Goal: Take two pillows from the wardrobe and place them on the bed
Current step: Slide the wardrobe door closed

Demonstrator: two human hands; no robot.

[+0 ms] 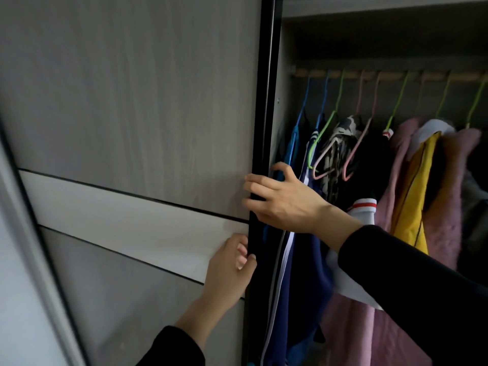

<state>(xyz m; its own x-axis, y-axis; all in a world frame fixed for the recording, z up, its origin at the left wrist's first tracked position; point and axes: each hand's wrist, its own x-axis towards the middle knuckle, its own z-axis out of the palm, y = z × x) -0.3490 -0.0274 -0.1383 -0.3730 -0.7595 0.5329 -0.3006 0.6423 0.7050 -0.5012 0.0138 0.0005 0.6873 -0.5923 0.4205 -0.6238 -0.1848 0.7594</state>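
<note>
A grey wood-grain sliding wardrobe door with a pale band across it fills the left half of the view. Its black edge runs down the middle. My right hand is wrapped around that black edge at mid height, fingers on the front face and thumb behind. Lower down, my left hand grips the same edge with its fingertips curled onto it. The wardrobe's right part stands uncovered. No pillow and no bed are in view.
Inside the uncovered part, clothes hang from a rail on coloured hangers: a blue garment, a pink fleece, a yellow piece. A shelf board runs above the rail. A second door frame curves at the far left.
</note>
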